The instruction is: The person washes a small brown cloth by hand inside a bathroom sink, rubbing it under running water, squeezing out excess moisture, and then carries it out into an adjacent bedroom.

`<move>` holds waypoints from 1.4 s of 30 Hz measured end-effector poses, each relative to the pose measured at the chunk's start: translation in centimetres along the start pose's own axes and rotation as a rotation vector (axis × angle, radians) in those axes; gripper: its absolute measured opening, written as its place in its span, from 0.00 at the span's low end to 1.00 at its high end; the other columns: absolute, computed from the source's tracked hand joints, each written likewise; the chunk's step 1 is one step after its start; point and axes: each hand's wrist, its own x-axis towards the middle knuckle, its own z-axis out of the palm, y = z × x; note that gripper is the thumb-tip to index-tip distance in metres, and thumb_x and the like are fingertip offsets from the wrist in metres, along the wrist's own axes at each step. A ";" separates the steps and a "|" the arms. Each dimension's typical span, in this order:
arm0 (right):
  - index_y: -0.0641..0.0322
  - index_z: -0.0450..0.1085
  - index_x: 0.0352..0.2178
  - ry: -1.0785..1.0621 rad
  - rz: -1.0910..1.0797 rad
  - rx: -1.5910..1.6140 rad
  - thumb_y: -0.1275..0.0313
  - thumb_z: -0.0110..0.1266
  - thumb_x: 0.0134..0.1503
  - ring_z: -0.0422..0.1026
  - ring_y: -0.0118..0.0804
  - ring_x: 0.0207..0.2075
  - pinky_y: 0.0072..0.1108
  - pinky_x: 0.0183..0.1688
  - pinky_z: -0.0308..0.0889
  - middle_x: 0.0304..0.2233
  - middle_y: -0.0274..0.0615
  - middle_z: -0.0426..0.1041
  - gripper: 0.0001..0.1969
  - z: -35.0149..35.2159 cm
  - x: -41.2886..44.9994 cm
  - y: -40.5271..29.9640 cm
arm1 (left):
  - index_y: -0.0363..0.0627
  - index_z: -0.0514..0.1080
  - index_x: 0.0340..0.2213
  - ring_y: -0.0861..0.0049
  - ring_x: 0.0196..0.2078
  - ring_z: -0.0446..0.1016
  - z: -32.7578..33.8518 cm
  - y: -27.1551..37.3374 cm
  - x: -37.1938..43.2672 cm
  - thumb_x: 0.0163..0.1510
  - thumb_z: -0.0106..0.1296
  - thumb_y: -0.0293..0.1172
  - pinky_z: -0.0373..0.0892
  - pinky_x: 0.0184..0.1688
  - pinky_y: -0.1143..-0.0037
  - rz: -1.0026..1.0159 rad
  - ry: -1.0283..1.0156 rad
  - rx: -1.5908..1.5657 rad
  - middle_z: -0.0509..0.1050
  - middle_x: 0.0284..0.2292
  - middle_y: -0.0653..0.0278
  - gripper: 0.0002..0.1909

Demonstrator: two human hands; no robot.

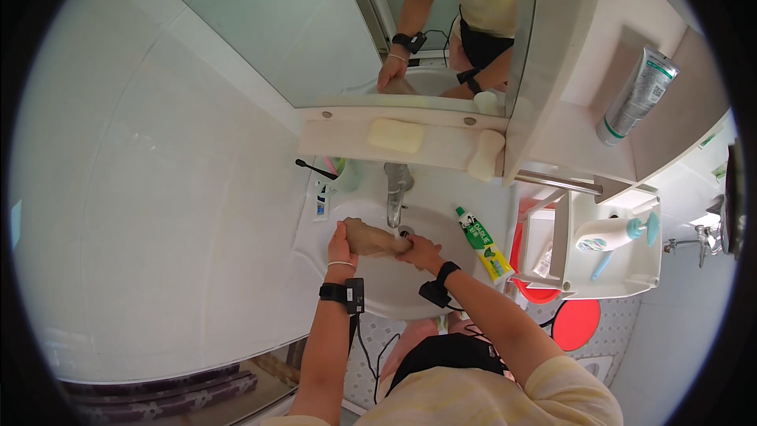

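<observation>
A limp tan item (375, 238), which looks like a wet sock or cloth, stretches across the white washbasin (408, 290) just below the metal faucet (397, 192). Its wide left end is gripped by my left hand (341, 251), partly hidden behind it. At the narrow right end, my right hand (423, 252) holds it near the drain (405, 231). Water appears to run from the spout onto or beside the item. Both wrists carry black straps with small devices and cables.
Right of the bowl lies a Darlie toothpaste tube (485, 245). A cup (346, 176) with toothbrushes and a smaller tube (321, 201) are at the left. Bar soap (395, 135) sits on the ledge under the mirror (355, 29). A white rack (615, 272) holds a pump bottle (612, 232).
</observation>
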 end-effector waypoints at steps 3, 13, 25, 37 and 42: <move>0.60 0.63 0.35 -0.101 0.077 0.280 0.73 0.55 0.37 0.68 0.36 0.29 0.22 0.24 0.61 0.28 0.42 0.68 0.20 -0.1 1.7 0.5 | 0.39 0.64 0.41 0.71 0.40 0.68 -0.9 0.1 -0.1 0.56 0.38 0.42 0.66 0.43 0.73 0.028 0.048 -0.044 0.69 0.39 0.60 0.19; 0.58 0.56 0.45 -0.076 -0.123 0.872 0.80 0.42 0.41 0.64 0.30 0.26 0.20 0.24 0.62 0.25 0.41 0.63 0.25 0.5 0.0 -2.8 | 0.44 0.61 0.44 0.67 0.44 0.66 -0.5 -10.2 -0.2 0.54 0.37 0.46 0.65 0.45 0.66 -0.425 -0.034 -0.198 0.66 0.43 0.60 0.22; 0.59 0.64 0.29 0.135 -0.113 0.376 0.60 0.50 0.46 0.68 0.38 0.25 0.26 0.28 0.63 0.23 0.42 0.69 0.14 0.3 -5.9 -4.5 | 0.52 0.58 0.48 0.62 0.48 0.57 2.3 -10.6 1.2 0.52 0.33 0.55 0.45 0.55 0.59 -0.820 0.087 -0.939 0.62 0.46 0.65 0.27; 0.64 0.61 0.28 0.194 -0.187 -0.300 0.53 0.42 0.50 0.70 0.50 0.25 0.34 0.27 0.65 0.23 0.50 0.70 0.20 1.4 -3.2 -1.6 | 0.48 0.63 0.41 0.67 0.43 0.66 -0.3 -12.8 -1.5 0.54 0.36 0.48 0.62 0.46 0.63 -0.561 0.135 -0.198 0.68 0.40 0.63 0.20; 0.68 0.60 0.35 0.188 0.076 0.078 0.63 0.52 0.45 0.71 0.46 0.25 0.29 0.28 0.66 0.22 0.47 0.70 0.20 0.5 0.1 1.0 | 0.45 0.63 0.39 0.72 0.38 0.68 0.2 -8.8 -0.4 0.51 0.46 0.33 0.66 0.41 0.70 -0.170 0.061 -0.050 0.68 0.36 0.64 0.13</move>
